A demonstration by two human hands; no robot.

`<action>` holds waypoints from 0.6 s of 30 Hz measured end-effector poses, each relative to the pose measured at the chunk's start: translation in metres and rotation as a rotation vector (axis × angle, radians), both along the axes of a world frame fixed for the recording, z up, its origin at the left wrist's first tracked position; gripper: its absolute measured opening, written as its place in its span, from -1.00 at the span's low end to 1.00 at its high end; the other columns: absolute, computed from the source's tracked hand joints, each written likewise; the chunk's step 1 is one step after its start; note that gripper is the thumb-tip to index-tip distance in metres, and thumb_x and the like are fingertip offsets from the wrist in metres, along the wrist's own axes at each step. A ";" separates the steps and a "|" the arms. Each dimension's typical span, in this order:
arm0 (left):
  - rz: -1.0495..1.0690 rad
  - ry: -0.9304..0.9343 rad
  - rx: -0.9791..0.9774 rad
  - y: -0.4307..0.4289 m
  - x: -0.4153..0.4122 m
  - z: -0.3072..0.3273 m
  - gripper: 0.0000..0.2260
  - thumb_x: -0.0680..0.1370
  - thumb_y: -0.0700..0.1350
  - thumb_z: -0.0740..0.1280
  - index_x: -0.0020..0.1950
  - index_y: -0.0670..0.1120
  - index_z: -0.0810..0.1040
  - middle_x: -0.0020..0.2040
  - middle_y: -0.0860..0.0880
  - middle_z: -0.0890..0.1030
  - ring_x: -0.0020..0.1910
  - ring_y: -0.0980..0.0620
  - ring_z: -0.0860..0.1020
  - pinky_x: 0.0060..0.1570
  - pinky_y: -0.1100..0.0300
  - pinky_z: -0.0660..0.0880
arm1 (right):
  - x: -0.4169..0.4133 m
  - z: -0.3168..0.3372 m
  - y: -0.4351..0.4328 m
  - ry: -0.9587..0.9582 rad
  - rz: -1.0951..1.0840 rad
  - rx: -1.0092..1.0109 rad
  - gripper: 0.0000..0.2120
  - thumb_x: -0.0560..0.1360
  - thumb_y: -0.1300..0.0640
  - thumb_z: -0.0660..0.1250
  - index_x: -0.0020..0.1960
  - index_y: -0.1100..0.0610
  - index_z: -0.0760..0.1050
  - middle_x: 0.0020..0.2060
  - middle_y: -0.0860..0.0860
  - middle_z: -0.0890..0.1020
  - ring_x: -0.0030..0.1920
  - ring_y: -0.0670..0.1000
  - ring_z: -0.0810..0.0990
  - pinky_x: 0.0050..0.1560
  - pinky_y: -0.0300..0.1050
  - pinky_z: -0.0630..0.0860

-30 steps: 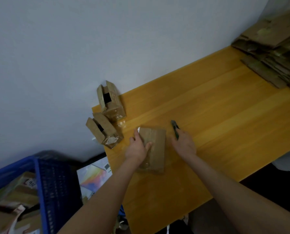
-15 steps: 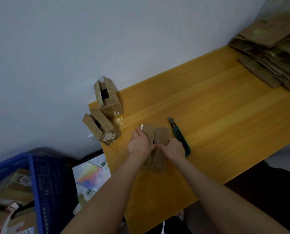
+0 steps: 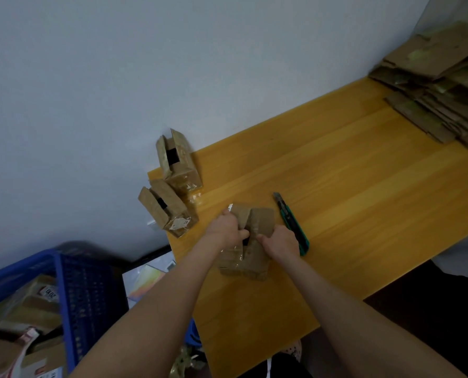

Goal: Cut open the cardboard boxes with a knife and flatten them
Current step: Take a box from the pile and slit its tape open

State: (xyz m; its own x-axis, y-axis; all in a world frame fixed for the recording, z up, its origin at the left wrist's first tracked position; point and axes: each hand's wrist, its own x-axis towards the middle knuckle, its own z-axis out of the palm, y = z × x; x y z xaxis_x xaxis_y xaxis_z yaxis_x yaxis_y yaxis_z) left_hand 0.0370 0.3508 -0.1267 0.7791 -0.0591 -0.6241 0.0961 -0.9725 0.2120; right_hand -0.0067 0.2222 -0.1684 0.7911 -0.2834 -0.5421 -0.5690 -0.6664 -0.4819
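Note:
A small brown cardboard box [image 3: 250, 255] lies on the yellow wooden table [image 3: 350, 192] near its left end, its top flaps split apart along the middle. My left hand [image 3: 227, 227] grips the left flap and my right hand [image 3: 280, 242] grips the right flap, fingers curled into the gap. A green utility knife [image 3: 291, 222] lies on the table just right of my right hand, touching neither hand. Two more opened boxes, one at the far corner [image 3: 178, 162] and one nearer [image 3: 166, 211], stand at the table's left end by the wall.
A stack of flattened cardboard [image 3: 443, 85] lies at the table's far right. A blue plastic crate [image 3: 72, 293] holding more boxes stands on the floor at lower left. A grey wall runs along the table's far edge.
My right hand put the knife down on the table and moved onto the box. Both hands now pull the top flaps apart, and the gap has widened.

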 end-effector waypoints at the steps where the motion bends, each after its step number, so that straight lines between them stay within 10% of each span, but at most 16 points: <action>1: -0.020 0.017 -0.028 0.003 0.001 0.002 -0.47 0.58 0.03 0.27 0.37 -0.32 0.26 0.05 -0.17 0.53 0.00 -0.11 0.52 -0.24 0.16 0.37 | 0.000 0.000 0.000 0.002 -0.005 0.006 -0.65 0.52 -0.08 0.36 0.13 0.17 0.49 0.03 0.08 0.59 0.05 0.10 0.59 -0.15 -0.10 0.46; 4: -0.026 0.046 -0.137 0.016 0.003 0.007 -0.76 0.58 -0.01 0.26 0.02 -0.20 0.44 -0.10 -0.11 0.50 -0.10 -0.07 0.50 -0.21 0.11 0.45 | 0.000 0.002 -0.002 0.009 -0.007 0.021 -0.63 0.53 -0.08 0.35 0.17 0.17 0.49 0.06 0.08 0.59 0.07 0.11 0.58 -0.12 -0.09 0.47; 13: 0.200 -0.076 -0.315 0.035 -0.010 0.010 -0.86 0.61 -0.19 0.17 0.00 -0.20 0.50 -0.06 -0.17 0.55 -0.09 -0.09 0.51 -0.13 0.11 0.44 | -0.007 0.008 0.000 -0.007 -0.006 0.050 -0.30 0.56 -0.07 0.29 0.55 0.13 0.05 0.36 0.14 0.44 0.32 0.17 0.47 0.19 0.06 0.47; 18: 0.200 -0.176 -0.361 0.021 -0.015 0.015 -0.85 0.64 -0.14 0.18 0.03 -0.18 0.50 -0.03 -0.15 0.58 -0.10 -0.04 0.51 -0.19 0.14 0.47 | -0.006 0.027 0.004 0.042 -0.040 0.042 0.04 0.41 -0.40 0.27 0.58 0.16 -0.16 0.50 0.12 0.21 0.38 0.20 0.39 0.19 0.10 0.43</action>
State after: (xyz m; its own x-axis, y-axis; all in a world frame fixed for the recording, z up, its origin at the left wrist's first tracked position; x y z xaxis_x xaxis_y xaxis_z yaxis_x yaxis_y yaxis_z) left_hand 0.0222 0.3718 -0.1115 0.8897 -0.0863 -0.4483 0.2071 -0.7989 0.5647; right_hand -0.0125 0.2264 -0.1415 0.7560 -0.2904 -0.5867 -0.6148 -0.6228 -0.4839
